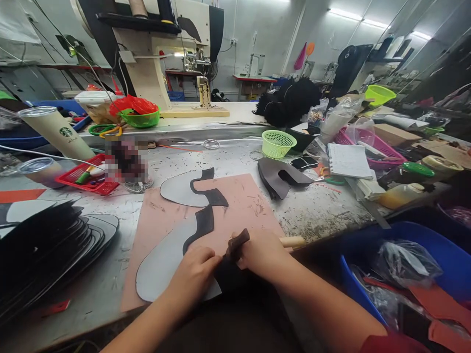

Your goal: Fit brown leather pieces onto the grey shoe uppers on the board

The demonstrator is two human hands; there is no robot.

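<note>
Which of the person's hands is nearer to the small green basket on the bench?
The right hand. It lies below the green basket, roughly in line with it, gripping a wooden-handled tool. The left hand rests further left and lower, on a grey piece.

Cluttered workbench (324,211), ceiling strip lights (346,14)

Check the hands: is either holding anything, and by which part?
The right hand grips a wooden-handled tool by its handle. The left hand presses on the grey cut piece, not gripping it.
</note>
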